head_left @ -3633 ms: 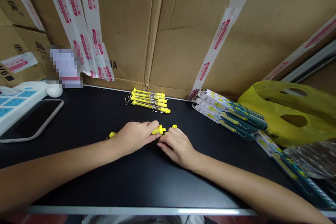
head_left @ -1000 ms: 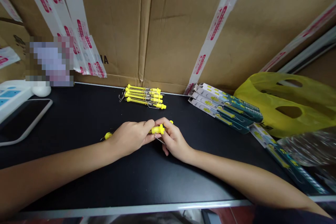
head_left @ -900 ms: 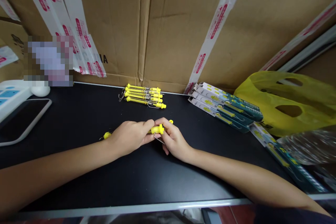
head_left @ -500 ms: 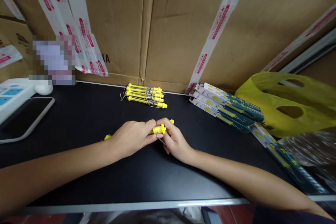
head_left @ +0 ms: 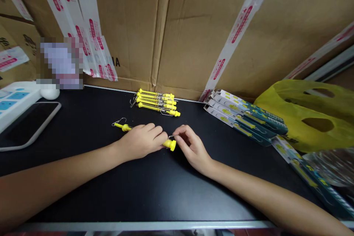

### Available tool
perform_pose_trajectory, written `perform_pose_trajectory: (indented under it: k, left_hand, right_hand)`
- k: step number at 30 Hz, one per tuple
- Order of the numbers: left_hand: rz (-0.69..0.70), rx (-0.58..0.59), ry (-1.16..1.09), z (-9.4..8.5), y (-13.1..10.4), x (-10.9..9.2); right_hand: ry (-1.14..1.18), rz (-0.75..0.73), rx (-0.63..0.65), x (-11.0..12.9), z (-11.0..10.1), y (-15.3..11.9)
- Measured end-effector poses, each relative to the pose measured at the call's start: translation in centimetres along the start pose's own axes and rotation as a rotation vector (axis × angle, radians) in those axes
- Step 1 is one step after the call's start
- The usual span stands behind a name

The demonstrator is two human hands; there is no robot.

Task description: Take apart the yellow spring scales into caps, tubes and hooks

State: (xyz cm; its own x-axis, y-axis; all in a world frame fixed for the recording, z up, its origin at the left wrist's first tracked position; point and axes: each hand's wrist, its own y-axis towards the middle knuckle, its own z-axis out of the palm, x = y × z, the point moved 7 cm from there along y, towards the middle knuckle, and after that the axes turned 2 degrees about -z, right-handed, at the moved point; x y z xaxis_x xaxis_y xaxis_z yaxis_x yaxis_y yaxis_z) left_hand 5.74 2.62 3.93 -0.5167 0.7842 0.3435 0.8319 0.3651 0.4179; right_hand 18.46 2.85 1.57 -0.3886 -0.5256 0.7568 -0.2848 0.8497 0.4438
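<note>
My left hand [head_left: 143, 138] is wrapped from above around a yellow spring scale [head_left: 169, 144], covering its middle. One end of the scale sticks out to the left with a thin wire hook; its capped yellow end shows on the right. My right hand [head_left: 193, 147] pinches a thin metal hook [head_left: 174, 135] beside that capped end, between thumb and forefinger. Behind the hands lies a row of several yellow spring scales [head_left: 157, 100] with metal hooks, side by side on the black table [head_left: 155, 191].
At the right are several printed boxes [head_left: 243, 118], one more box [head_left: 306, 173] nearer me, a yellow plastic bag [head_left: 287, 118] and clear plastic wrap [head_left: 326, 162]. A phone [head_left: 30, 125] and a white power strip [head_left: 16, 96] lie left. Taped cardboard [head_left: 132, 25] stands behind.
My right hand has drawn back slightly from the scale's capped end and now pinches the hook. The scale has tilted, showing more of its left end. The view has shifted a little.
</note>
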Motion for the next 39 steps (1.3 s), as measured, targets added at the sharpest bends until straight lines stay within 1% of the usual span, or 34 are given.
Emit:
perform_pose_trajectory:
  k: [3, 7, 13, 15, 17, 21, 24, 28, 31, 39]
  left_hand:
    - [0.020, -0.011, 0.045, 0.4, -0.2, -0.3]
    - [0.007, -0.014, 0.028, 0.6, -0.3, -0.3]
    - [-0.002, -0.006, 0.004, 0.6, -0.1, -0.1]
    - [-0.041, 0.009, -0.042, 0.5, 0.1, 0.2]
    - [-0.111, 0.028, -0.093, 0.4, 0.2, 0.6]
    - [-0.224, 0.074, -0.147, 0.2, 0.1, 1.0]
    - [-0.264, 0.103, -0.168, 0.0, 0.1, 0.9]
    - [-0.310, 0.143, -0.187, -0.2, 0.0, 1.0]
    - [-0.334, 0.173, -0.175, -0.2, 0.0, 1.1]
    - [-0.332, 0.200, -0.123, -0.1, 0.4, 1.3]
  right_hand:
    - [0.011, 0.022, 0.006, -0.4, 0.0, 0.0]
    - [0.058, 0.062, 0.009, -0.8, 0.1, -0.1]
    - [0.070, 0.053, 0.022, -0.6, 0.2, 0.1]
    - [0.127, 0.062, 0.038, -0.6, 0.3, 0.1]
    - [0.198, 0.075, 0.057, -0.6, 0.5, 0.1]
    - [0.259, 0.091, 0.078, -0.4, 0.6, -0.2]
    - [0.264, 0.041, 0.090, 0.2, 0.6, -0.2]
    - [0.089, -0.066, 0.157, 1.2, 0.9, 0.1]
    - [0.039, -0.131, 0.140, 1.6, 0.8, 0.4]
    - [0.059, -0.127, 0.090, 1.5, 0.6, 0.3]
